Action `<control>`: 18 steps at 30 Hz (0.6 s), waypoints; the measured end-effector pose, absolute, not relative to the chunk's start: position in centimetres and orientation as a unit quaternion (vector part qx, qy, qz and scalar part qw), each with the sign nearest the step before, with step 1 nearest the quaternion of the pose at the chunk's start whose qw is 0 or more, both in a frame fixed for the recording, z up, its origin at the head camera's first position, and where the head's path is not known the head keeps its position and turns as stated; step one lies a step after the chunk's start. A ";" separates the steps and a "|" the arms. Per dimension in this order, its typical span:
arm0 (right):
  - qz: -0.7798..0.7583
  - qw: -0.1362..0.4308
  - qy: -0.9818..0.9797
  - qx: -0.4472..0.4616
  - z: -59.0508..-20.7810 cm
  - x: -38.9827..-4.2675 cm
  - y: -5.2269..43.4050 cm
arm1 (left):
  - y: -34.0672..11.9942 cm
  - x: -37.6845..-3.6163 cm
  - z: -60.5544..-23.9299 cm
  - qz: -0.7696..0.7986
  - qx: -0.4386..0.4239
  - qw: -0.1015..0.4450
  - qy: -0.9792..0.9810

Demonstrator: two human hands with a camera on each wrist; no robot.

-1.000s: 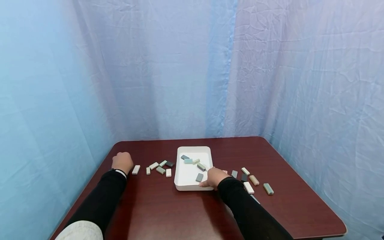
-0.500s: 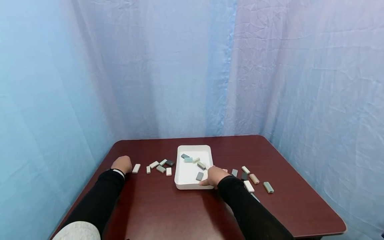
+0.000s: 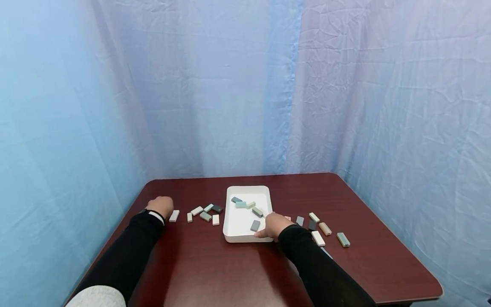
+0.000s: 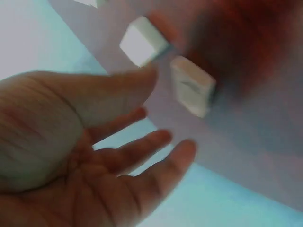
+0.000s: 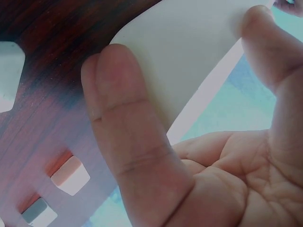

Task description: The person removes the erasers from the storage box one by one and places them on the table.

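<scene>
White tray (image 3: 241,226) pinched at its corner by right hand (image 3: 274,226), left hand (image 3: 160,206) loose, empty, beside white block (image 3: 174,215)

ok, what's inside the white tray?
Five small blocks lie loose in the white tray: dark grey, teal, pale green, grey-green and grey. The right hand grips its near right corner and hides that bit of the floor.

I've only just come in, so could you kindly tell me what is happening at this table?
A person sits at a dark wooden table with small coloured blocks scattered on both sides of a white tray, which holds five of them. The right hand holds the tray's near right corner, thumb on its wall. The left hand is open beside a white block, holding nothing.
</scene>
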State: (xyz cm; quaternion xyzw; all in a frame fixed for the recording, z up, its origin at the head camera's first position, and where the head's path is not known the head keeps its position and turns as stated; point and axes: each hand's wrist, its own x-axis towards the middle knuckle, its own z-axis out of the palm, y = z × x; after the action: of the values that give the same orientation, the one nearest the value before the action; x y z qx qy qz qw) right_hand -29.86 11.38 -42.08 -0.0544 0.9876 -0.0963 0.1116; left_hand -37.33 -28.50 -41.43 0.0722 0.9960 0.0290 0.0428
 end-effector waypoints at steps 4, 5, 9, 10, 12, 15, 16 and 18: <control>-0.099 0.110 0.988 -0.051 -42.4 -30.2 11.6 | -25.1 -38.9 -41.8 0.070 0.119 -0.074 0.988; -0.099 0.110 0.988 -0.050 -42.5 -30.2 11.7 | -24.0 -39.2 -42.0 0.086 0.144 -0.094 0.981; -0.104 0.112 0.987 -0.040 -42.7 -30.4 11.7 | -18.5 -39.2 -42.3 0.133 0.275 -0.128 0.943; -0.105 0.113 0.987 -0.038 -42.7 -30.3 11.7 | -17.0 -38.8 -42.3 0.136 0.315 -0.127 0.931; -0.106 0.117 0.987 -0.036 -42.8 -30.2 11.7 | -14.4 -37.7 -42.4 0.135 0.380 -0.108 0.909; -0.100 0.120 0.987 -0.043 -42.7 -30.1 11.7 | -11.5 -36.2 -43.0 0.120 0.448 -0.066 0.883; -0.098 0.120 0.987 -0.047 -42.7 -30.0 11.7 | -10.7 -35.8 -43.2 0.108 0.464 -0.048 0.878; -0.098 0.115 0.987 -0.056 -42.5 -30.0 11.7 | -9.5 -35.3 -43.5 0.082 0.484 -0.017 0.871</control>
State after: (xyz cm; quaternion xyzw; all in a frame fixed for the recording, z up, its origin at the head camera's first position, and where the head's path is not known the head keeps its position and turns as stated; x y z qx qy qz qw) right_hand -29.95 11.74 -42.47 -0.0563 0.9869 -0.0981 0.1152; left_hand -35.26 -9.48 -43.54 0.4841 0.8710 0.0823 -0.0170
